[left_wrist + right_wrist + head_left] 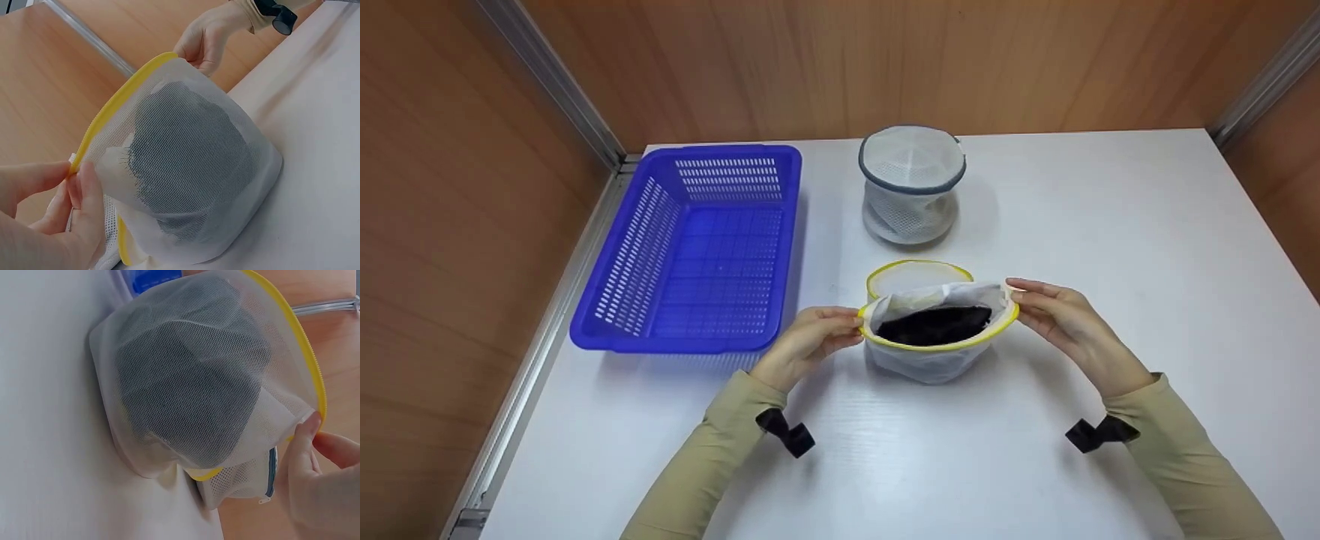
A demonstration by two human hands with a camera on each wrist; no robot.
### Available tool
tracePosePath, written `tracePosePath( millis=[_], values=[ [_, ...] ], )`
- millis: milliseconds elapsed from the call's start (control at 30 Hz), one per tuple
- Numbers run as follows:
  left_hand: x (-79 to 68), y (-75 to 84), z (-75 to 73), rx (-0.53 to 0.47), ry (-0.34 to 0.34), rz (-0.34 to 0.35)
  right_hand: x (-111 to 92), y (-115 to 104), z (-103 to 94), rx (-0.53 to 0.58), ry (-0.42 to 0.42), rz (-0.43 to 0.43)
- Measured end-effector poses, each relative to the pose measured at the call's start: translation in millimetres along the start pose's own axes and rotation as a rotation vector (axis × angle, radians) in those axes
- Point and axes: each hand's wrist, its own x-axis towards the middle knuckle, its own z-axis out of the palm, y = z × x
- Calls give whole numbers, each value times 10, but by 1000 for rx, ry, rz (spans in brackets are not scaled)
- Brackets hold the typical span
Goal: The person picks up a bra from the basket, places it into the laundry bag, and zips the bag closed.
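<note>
A white mesh laundry bag (pixel 926 365) with a yellow zipper edge stands on the table, its mouth facing up. Inside lies a black cloth item (pixel 936 325), which shows dark through the mesh in both wrist views. My left hand (pixel 812 339) pinches the yellow rim at the left end of the mouth between thumb and fingers. At the opposite end, my right hand (pixel 1065 324) pinches the rim near the zipper. The bag's round yellow-edged lid (pixel 919 277) is folded back behind the opening.
Behind the bag stands a second mesh laundry bag (pixel 911 214) with a dark grey zipper, its top in place. A blue plastic basket (pixel 720 274) with slotted walls sits at the left of the white table (pixel 1170 225). Wooden panels (pixel 885 67) rise at the back and sides.
</note>
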Motion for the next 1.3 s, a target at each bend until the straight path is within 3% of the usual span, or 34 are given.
tracePosePath(
  millis=[133,233,400,567,733,933,1033,1133,1200,1233,1300],
  values=[
    [38,-16,12,45,-19,-11,21,-6,-16,-21,-28,42],
    [97,-26,22,92,5,-8,50,-13,-39,-52,-50,69],
    [263,-50,25,134,116,-6,139,-26,-102,-111,-72,98],
    [458,-88,26,104,239,16,292,-43,-169,-148,-67,106],
    [593,-110,29,91,299,8,455,-64,-182,-210,-23,117],
    [704,-145,50,91,322,16,625,-67,-142,-281,47,155],
    [788,-202,21,42,299,37,697,-57,-116,-316,62,173],
    [982,-330,-98,-32,246,63,754,-43,-89,-339,79,184],
    [1086,-392,-147,-52,243,55,786,-31,-77,-362,92,185],
    [1070,-380,-142,-60,236,57,798,-26,-74,-391,97,183],
    [1247,-495,-220,-51,254,42,819,-14,-71,-449,113,179]
  ],
)
